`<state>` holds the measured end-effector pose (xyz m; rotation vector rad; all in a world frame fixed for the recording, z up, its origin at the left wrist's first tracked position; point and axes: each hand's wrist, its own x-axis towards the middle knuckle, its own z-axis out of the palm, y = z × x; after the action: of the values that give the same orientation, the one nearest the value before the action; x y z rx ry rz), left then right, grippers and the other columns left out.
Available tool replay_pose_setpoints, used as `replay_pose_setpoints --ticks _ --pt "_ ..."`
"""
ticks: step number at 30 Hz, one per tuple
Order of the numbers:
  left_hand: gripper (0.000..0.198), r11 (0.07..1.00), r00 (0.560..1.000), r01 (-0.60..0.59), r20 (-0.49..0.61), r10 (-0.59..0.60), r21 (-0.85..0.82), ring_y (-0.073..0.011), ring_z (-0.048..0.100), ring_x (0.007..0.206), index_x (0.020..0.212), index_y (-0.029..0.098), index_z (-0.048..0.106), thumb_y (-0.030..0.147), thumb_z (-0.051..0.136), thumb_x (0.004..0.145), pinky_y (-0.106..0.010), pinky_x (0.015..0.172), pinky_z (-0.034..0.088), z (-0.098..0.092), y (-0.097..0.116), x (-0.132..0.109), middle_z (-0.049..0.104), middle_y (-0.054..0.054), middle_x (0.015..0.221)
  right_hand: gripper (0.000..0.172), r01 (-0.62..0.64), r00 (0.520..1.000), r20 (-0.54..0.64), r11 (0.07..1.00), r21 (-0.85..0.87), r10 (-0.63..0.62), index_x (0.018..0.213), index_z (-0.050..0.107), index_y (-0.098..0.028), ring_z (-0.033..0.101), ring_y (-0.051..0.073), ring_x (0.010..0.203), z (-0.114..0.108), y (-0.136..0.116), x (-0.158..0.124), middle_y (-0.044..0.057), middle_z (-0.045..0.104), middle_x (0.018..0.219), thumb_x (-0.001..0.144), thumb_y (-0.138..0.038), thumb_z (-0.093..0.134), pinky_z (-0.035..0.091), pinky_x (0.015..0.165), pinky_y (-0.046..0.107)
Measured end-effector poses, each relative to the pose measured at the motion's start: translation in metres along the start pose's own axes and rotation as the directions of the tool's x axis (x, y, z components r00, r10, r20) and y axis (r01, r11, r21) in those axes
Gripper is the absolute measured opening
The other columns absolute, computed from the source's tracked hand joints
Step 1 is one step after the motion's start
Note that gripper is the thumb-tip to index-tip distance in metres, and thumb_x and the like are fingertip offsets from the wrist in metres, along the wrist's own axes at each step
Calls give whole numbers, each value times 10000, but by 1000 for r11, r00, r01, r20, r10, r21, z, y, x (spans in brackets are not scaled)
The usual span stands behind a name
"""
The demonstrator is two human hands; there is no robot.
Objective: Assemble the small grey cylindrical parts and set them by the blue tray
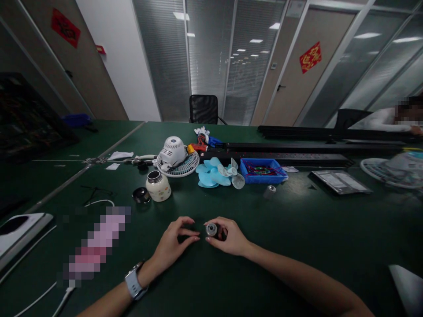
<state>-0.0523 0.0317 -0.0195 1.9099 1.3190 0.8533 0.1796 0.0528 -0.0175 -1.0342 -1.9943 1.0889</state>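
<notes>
On your L, a black cap (141, 195) sits just beside a cream jar (160, 189), both on the table (297, 251) beyond your L hand (171, 240). That hand is empty, thumb & fingers parted, tips facing R. A narrow gap R of those tips is the small metal part (211, 229), end face up toward you, long axis approx. upright, lower end hard to see. Your R hand (234, 238) is nearer: thumb & fingers grip it. Farther back, well apart from both hands: blue fan blades (209, 172), blue bin (264, 179) w/ wires (262, 169), small metal cylinder (271, 189).
</notes>
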Motion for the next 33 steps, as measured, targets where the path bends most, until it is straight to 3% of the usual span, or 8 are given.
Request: replay_pose_setpoints --ticks 7,11,19,22,26,29,31,33 --pt "526 1000 997 13 73 -13 3 -249 646 1133 1266 252 453 357 705 817 -461 1033 387 1 -6 1 751 -35 1089 357 -12 999 31 1000 -29 13 1109 671 -208 523 106 662 -8 -6 -3 37 637 944 761 -281 704 424 571 220" --pt "329 993 995 96 40 -93 -75 -218 673 1077 1208 240 488 371 559 915 -386 924 488 -3 -1 0 740 -34 1095 412 -107 984 -144 994 -29 102 1137 667 -202 481 95 565 -32 23 -1 27 647 843 767 -382 696 377 488 213" --pt "268 993 995 99 9 -99 -68 -231 690 1007 1109 235 541 388 576 893 -389 888 515 -3 0 2 736 -31 1034 561 -332 777 -607 927 -175 164 1153 637 -98 551 152 452 -117 86 17 -22 554 483 789 -523 594 412 476 253" --pt "245 992 995 100 8 -100 -81 -228 687 1001 1092 226 551 379 557 900 -381 869 524 -3 -1 2 715 -52 1079 599 -357 751 -643 912 -202 152 1222 588 -101 587 150 472 -125 89 18 29 652 649 794 -521 579 472 516 273" --pt "231 991 995 100 -20 -102 -84 -224 675 988 1090 219 565 371 462 950 -370 858 512 -3 -1 1 716 -59 1036 756 -276 679 -726 880 -387 -106 1429 354 -135 528 89 488 -106 66 9 182 571 1219 796 -460 612 503 548 299" --pt "256 992 991 106 -73 -111 -62 -225 666 942 1074 212 579 361 397 972 -359 837 492 -4 0 2 718 -50 957 603 -119 798 -559 851 -511 -224 1403 405 -184 498 78 523 -73 35 -1 144 557 1198 865 -404 566 482 556 265" --pt "263 993 989 106 -97 -111 -53 -222 661 888 1054 205 582 349 377 973 -346 806 483 -4 -1 2 705 -41 900 495 32 942 -272 860 -510 -197 1343 497 -237 526 89 576 -47 17 -4 65 605 1039 883 -409 564 465 570 237" --pt "262 994 989 100 -102 -105 -51 -213 649 816 989 198 583 333 359 969 -329 757 477 -4 -1 2 677 -30 832 457 144 987 2 875 -462 -161 1286 565 -285 569 106 658 -21 5 -1 12 613 914 864 -457 600 459 613 226"
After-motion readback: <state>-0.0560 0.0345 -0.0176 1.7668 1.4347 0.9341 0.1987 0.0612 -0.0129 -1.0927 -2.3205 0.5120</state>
